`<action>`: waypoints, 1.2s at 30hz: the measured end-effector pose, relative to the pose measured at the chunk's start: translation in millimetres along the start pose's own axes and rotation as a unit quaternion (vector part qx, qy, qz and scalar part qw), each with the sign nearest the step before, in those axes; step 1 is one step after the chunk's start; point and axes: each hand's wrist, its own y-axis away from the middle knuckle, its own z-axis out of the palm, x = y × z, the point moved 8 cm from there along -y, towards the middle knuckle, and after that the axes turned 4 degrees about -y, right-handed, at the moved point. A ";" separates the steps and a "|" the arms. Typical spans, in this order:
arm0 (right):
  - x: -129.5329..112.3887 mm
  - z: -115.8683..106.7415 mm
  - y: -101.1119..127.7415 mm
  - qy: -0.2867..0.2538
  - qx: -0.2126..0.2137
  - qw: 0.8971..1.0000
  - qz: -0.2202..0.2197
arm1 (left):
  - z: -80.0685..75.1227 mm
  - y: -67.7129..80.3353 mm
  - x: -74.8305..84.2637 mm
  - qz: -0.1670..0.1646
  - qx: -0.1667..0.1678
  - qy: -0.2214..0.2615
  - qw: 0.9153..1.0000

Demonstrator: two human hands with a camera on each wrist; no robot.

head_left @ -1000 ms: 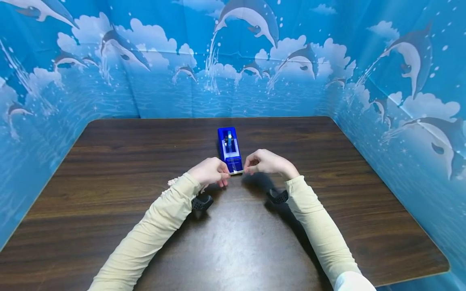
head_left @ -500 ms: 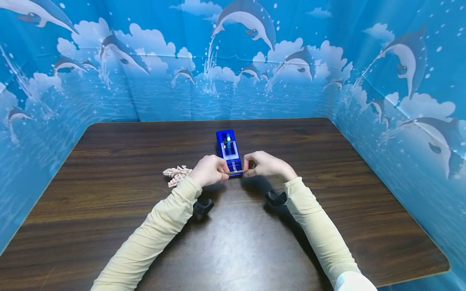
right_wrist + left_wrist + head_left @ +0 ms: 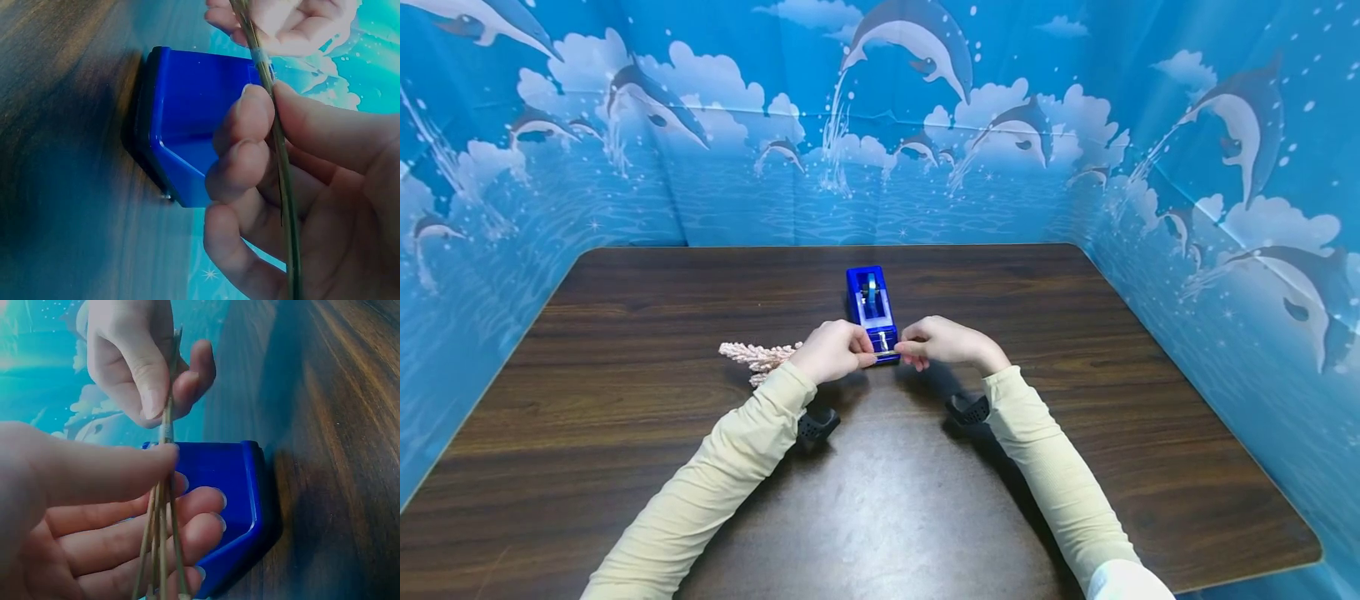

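A thin bundle of stems (image 3: 164, 544) with pale pink flower heads (image 3: 756, 356) lies across both hands at the front end of a blue tape dispenser (image 3: 871, 300). My left hand (image 3: 833, 352) pinches the stems between thumb and fingers, with the flower heads out beyond its wrist to the left. On the other side, my right hand (image 3: 951, 342) pinches the stems too, thumb against fingertips. Between the two hands, a short pale band of tape (image 3: 261, 59) wraps the stems. The dispenser's roll is visible through its top; its front end is partly behind the fingers.
The dispenser stands on a dark wooden table (image 3: 625, 317). Blue dolphin-print curtains (image 3: 880, 200) hang along the table's back and sides. A black wrist device (image 3: 817, 423) sits under the left wrist, and another black device (image 3: 967, 409) under the right.
The flower heads, mostly behind the left sleeve one second ago, now show farther left and have turned. The stem bundle has risen slightly off the dispenser's front edge, and the right fingers have shifted along it.
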 end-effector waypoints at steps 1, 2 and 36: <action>-0.2 -0.6 -0.2 0.007 0.004 1.000 -0.004 | 0.1 0.2 0.4 0.001 -0.003 -0.003 1.000; -0.7 -1.2 -0.1 0.011 0.007 1.000 -0.008 | 0.3 0.4 0.4 0.000 -0.005 -0.005 1.000; 3.8 -9.2 -1.7 0.004 0.052 0.998 0.021 | -3.4 1.0 -1.1 -0.011 0.023 -0.046 0.999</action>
